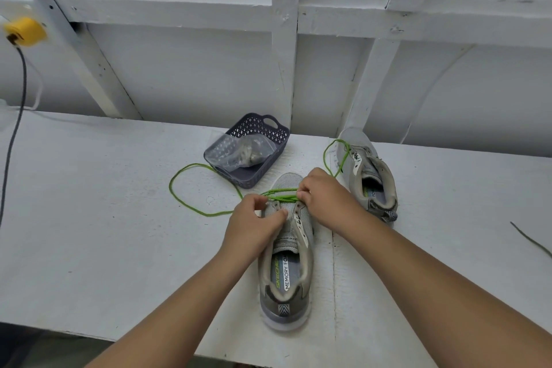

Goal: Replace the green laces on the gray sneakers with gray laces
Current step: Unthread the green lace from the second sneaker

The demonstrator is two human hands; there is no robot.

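White bench (104, 218) – white framed wall (179, 69) behind – sneaker (286, 263) centered.

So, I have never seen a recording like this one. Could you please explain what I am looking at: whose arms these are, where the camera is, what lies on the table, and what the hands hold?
There is only one picture, and no machine. The camera sits on a person's head and looks forward and down, so the two bare arms coming from the bottom belong to that person.

On the white table stands a gray sneaker, heel toward the camera. The left hand and right hand both pinch the green lace at the eyelets nearest the toe; most of that lace lies loose in a loop to the left.

A second gray sneaker stands farther right, with its own green lace hanging loose. Behind is a small purple basket holding a clear bag; its contents are unclear.
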